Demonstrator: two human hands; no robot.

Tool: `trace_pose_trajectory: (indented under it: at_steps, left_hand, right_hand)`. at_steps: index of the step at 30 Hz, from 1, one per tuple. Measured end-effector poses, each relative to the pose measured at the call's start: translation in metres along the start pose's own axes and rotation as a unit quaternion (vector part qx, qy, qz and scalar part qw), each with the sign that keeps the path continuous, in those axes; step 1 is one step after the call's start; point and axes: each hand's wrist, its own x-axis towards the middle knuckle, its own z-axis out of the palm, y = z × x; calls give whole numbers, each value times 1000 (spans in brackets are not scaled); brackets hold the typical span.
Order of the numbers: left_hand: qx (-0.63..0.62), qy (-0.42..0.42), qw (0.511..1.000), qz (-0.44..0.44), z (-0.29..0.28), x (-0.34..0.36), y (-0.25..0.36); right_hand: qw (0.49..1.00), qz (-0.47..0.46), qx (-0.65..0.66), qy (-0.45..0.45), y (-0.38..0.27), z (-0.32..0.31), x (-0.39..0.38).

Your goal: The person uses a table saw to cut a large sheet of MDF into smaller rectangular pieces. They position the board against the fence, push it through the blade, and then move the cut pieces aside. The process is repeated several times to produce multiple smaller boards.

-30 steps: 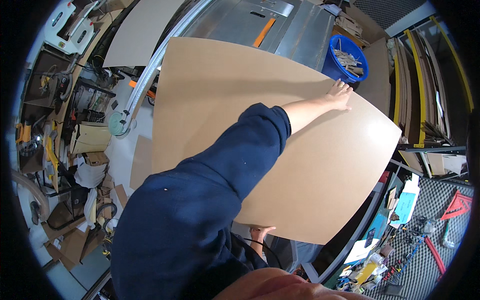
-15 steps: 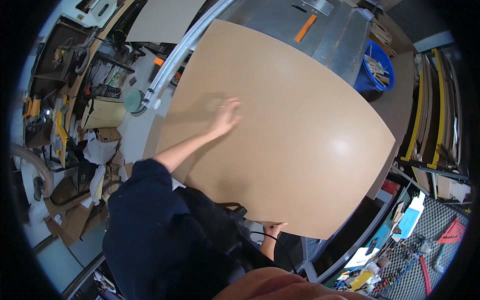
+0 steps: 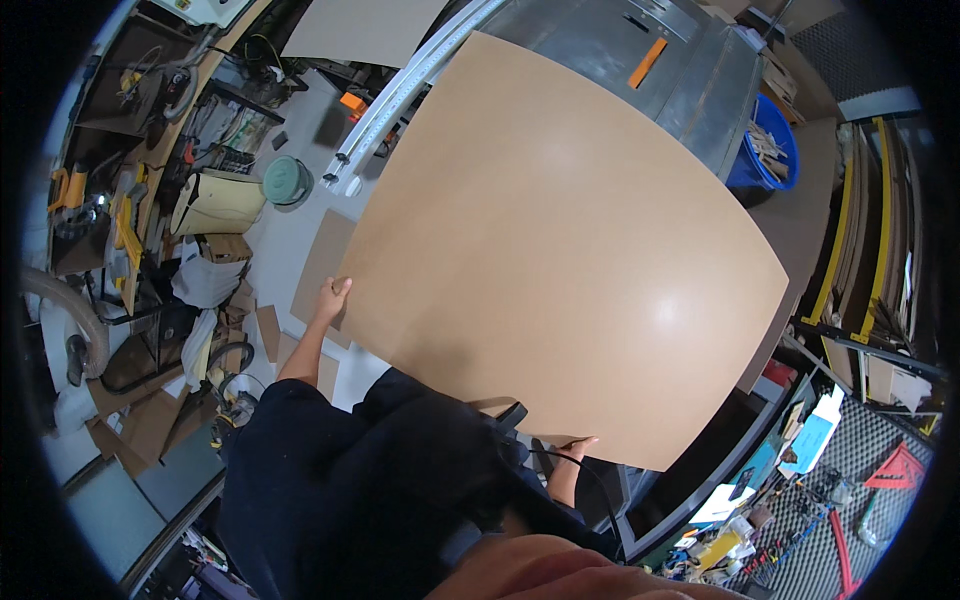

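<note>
A large tan board (image 3: 560, 250), perhaps fibreboard, spreads out in front of me. Its far part rests on a grey metal machine table (image 3: 570, 60). My left hand (image 3: 332, 298) grips the board's left edge, thumb toward the top face and the other fingers partly hidden by the edge. At the near edge my right hand (image 3: 575, 450) holds the board with its thumb over the top, while its fingers are out of sight beneath. A dark strap-like item with a cable (image 3: 590, 470) hangs by my body, close to the right hand.
A metal rail (image 3: 410, 85) runs along the board's far left. An orange strip (image 3: 648, 63) lies on the machine table. A blue bin (image 3: 768, 145) of offcuts stands at the right, before racked sheets (image 3: 850, 230). Cardboard pieces (image 3: 150, 430) and a green round container (image 3: 287, 181) are at left.
My left hand has come off the board's top face, moved back and left, and taken hold of the left edge. My right hand still holds the near edge.
</note>
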Motion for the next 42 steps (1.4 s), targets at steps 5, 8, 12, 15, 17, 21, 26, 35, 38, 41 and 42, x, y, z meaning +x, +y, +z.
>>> trace_pose_trajectory:
  at_steps: [5,8,12,15,17,21,26,35,38,41,42]
  left_hand:
    - [-109,-45,992,45,-22,5,10]
    - [-119,31,992,28,-33,-5,37]
    - [-204,29,977,45,-55,3,83]
    - [-151,29,988,31,-55,9,77]
    - [-147,24,988,30,-57,8,76]
    - [-120,72,990,9,-47,7,63]
    - [-169,30,983,68,-73,28,95]
    - [-141,-86,986,20,-76,77,27]
    - [-165,-64,983,53,-70,83,23]
    - [-175,-21,982,75,-66,80,16]
    - [-177,-11,981,76,-62,78,17]
  right_hand:
    - [986,-148,-64,31,-21,26,-59]
    - [995,-68,-42,67,-24,19,-56]
    - [996,-76,-24,49,-9,17,-53]
    - [996,-58,-53,42,-7,6,-41]
    - [995,-68,-62,37,-3,1,-32]
    - [991,-106,-72,32,-11,-5,-30]
    - [989,-126,-75,21,8,11,-34]
    - [995,-83,-37,32,13,45,-31]
    - [997,-54,-46,27,6,37,-24]
    - [995,-60,-62,54,-6,72,-47]
    - [995,-75,-57,31,-10,72,-47]
